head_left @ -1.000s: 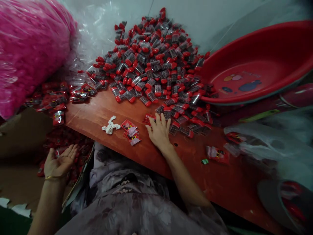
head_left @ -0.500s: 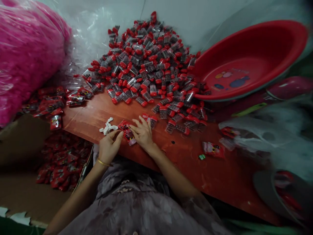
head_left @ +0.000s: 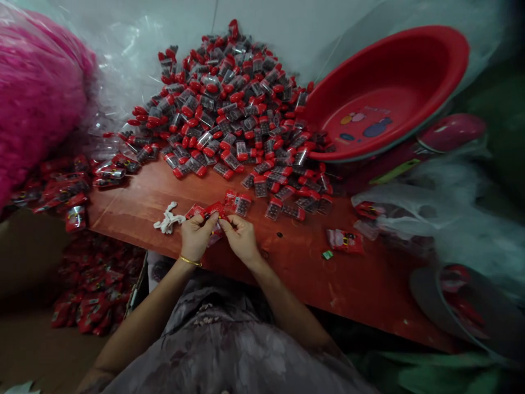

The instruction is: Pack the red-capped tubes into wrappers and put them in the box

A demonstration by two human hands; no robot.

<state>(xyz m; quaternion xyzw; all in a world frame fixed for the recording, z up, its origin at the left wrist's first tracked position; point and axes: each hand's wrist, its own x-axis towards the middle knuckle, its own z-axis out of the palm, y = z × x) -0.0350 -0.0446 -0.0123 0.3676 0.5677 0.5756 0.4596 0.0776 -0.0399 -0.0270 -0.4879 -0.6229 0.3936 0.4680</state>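
Between my two hands is a small red printed packet point(head_left: 214, 208), pinched at its upper edge. My left hand point(head_left: 197, 235) closes thumb and fingers on its left side, and my right hand point(head_left: 240, 236) pinches the right side. Part of the packet is hidden behind the fingers. Just left of my left hand lies a crumpled white string bundle point(head_left: 169, 218) on the table. Beyond my right hand rests a clear tube with a red card point(head_left: 243, 204), close to a big heap of red-capped clear tubes point(head_left: 229, 109) filled with dark pieces.
A red plastic basin point(head_left: 410, 93) leans at the back right. Filled red packets point(head_left: 61, 183) lie at left, with more in a box point(head_left: 20, 273) below the table edge. A pink-filled bag point(head_left: 36, 82) stands far left. A packet point(head_left: 344, 241) and a grey container point(head_left: 426, 295) are at right.
My right hand's spread fingers have closed into a pinch. Both hands have come together on the packet, whose upper edge is now gripped. The whole view has shifted slightly.
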